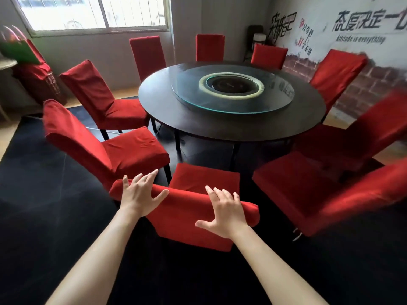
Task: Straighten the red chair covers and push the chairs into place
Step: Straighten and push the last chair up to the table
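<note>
A chair in a red cover (pixel 189 208) stands right in front of me, its seat pointing at the round dark table (pixel 198 126). My left hand (pixel 141 192) is over the left end of the backrest's top edge, fingers spread. My right hand (pixel 224 210) is over the right part of that edge, fingers also spread and straight. Neither hand curls round the cloth. Several more red-covered chairs ring the table, among them one at my left (pixel 105 148) and one at my right (pixel 308 192), both standing back from the table.
A glass turntable (pixel 233 106) lies on the table. Dark carpet (pixel 44 194) covers the floor under the chairs. A window fills the back left wall. A brick-patterned wall with lettering (pixel 361 84) runs close behind the right-hand chairs. A red-draped stand (pixel 37 78) sits at far left.
</note>
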Demonstrator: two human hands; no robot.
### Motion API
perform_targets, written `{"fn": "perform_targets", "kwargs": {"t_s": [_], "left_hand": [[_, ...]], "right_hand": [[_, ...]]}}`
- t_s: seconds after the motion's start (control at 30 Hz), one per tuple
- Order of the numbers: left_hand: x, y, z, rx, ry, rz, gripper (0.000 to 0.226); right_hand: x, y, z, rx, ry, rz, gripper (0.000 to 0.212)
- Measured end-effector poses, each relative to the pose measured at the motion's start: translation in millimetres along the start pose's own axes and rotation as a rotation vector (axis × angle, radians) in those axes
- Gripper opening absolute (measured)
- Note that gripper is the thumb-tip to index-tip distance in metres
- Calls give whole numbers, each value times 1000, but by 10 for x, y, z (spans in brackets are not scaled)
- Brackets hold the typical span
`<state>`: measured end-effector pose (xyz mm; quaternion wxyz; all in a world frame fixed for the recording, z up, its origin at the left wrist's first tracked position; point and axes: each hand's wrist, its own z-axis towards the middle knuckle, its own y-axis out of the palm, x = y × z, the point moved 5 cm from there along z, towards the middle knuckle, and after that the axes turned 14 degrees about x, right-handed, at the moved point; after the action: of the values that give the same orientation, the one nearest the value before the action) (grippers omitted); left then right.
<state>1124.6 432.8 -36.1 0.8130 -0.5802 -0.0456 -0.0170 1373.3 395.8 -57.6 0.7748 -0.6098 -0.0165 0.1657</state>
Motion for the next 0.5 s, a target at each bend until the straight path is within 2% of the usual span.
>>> {"fn": "perform_targets", "kwargs": {"t_s": [0.2,0.5], "left_hand": [[-165,204,165,-54,113,-80,82],[-129,201,188,23,182,-37,79]], "right_hand": [[-12,38,52,28,143,-150,110],[33,28,70,77,117,-247,104]]}}
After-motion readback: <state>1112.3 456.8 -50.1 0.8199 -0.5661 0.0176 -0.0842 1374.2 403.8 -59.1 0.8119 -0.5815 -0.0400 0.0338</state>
